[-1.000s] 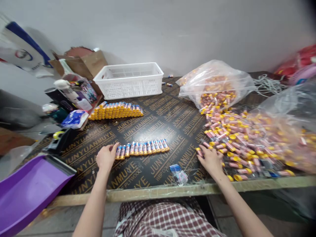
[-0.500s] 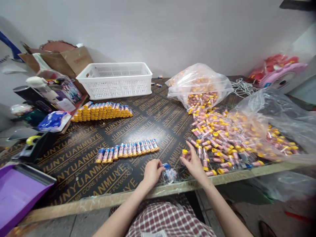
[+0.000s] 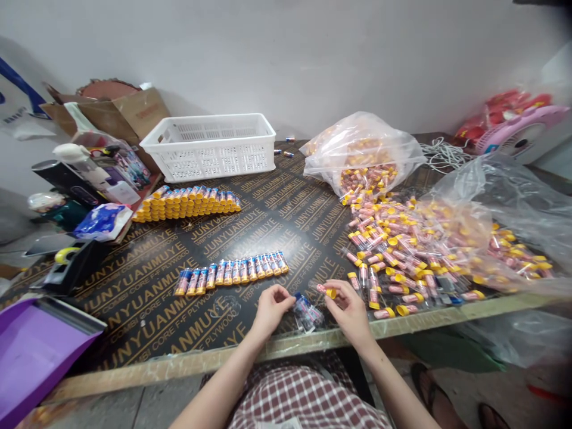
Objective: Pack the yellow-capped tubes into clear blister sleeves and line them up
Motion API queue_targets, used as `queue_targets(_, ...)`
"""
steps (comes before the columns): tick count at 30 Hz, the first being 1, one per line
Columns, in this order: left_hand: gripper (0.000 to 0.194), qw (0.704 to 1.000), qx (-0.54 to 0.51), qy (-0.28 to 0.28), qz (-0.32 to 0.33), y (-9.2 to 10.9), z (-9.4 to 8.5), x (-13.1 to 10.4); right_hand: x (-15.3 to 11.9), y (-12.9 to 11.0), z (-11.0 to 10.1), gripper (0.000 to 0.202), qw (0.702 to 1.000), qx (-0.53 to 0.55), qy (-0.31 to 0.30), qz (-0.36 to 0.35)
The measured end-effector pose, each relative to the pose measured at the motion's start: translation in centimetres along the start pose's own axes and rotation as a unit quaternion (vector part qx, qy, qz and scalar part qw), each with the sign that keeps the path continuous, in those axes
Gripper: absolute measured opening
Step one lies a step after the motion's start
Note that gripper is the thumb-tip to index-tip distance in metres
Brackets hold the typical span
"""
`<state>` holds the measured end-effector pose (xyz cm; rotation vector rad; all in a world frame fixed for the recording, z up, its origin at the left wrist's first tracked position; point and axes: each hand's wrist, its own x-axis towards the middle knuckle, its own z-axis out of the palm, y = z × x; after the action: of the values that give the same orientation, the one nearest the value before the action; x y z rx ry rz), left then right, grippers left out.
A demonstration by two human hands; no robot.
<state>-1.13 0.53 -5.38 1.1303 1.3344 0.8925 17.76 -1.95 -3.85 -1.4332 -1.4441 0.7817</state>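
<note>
My right hand (image 3: 347,310) grips a small clear tube with a yellow cap (image 3: 330,293), tilted sideways near the table's front edge. Fingers and thumb of my left hand (image 3: 271,310) are pinched together; whatever they hold is too small to make out. Between the hands lies a little heap of clear and blue pieces (image 3: 308,313). Beyond my left hand runs a row of blue-and-yellow tubes (image 3: 236,271). Right of my right hand spreads a large pile of pink tubes with yellow caps (image 3: 402,250).
A white basket (image 3: 218,156) stands at the back, with stacked finished-looking tubes (image 3: 187,202) before it. Behind the pile is a plastic bag of tubes (image 3: 364,158). A purple dustpan (image 3: 40,357) is at the left, a pink fan (image 3: 518,134) at the right.
My right hand has moved slightly left towards the small heap, and the tube in it has turned from upright to sideways. My left hand has shifted slightly left.
</note>
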Motion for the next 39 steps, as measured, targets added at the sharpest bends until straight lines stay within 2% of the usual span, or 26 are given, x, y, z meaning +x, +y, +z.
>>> queue_targets(3, 0.03, 0.979, -0.187, 0.006, -0.078, 0.4, -0.6, 0.2, -1.0, -1.2, 0.2, 0.016, 0.998, 0.052, 0.003, -0.021)
queue_targets(7, 0.044, 0.955, -0.273, 0.038, -0.113, 0.9, -1.5, 0.3, -2.1, -2.4, 0.7, 0.022, 0.998, 0.044, 0.012, -0.049)
queue_targets(9, 0.042, 0.944, -0.302, 0.04, -0.129, 1.0, -1.7, 0.4, -2.5, -2.5, 1.0, 0.023, 0.997, 0.021, 0.024, -0.072)
queue_targets(12, 0.029, 0.927, -0.343, 0.054, -0.142, 0.9, -1.9, 0.7, -2.7, -2.3, 1.4, 0.024, 0.995, 0.007, 0.03, -0.093)
queue_targets(16, 0.028, 0.911, -0.375, 0.091, -0.146, 0.7, -1.9, 0.9, -2.9, -2.3, 1.8, 0.027, 0.993, -0.007, 0.029, -0.117)
queue_targets(21, 0.031, 0.906, -0.38, 0.115, -0.149, 0.9, -2.0, 0.8, -3.0, -2.2, 2.0, 0.03, 0.989, -0.024, 0.027, -0.142)
queue_targets(24, 0.033, 0.911, -0.368, 0.118, -0.146, 1.0, -1.8, 0.6, -3.1, -2.1, 2.2, 0.032, 0.989, -0.027, -0.003, -0.144)
queue_targets(30, 0.031, 0.934, -0.342, 0.061, -0.082, 1.7, -1.1, -0.2, -3.3, -1.8, 2.9, 0.034, 0.991, 0.002, -0.087, -0.104)
queue_targets(33, 0.037, 0.939, -0.334, 0.025, -0.076, 2.2, -1.0, -0.6, -3.0, -1.4, 3.1, 0.038, 0.988, 0.034, -0.112, -0.097)
queue_targets(39, 0.036, 0.954, -0.265, -0.095, -0.102, 3.1, -0.9, -1.9, -2.0, -1.3, 3.1, 0.07, 0.985, -0.014, -0.07, -0.154)
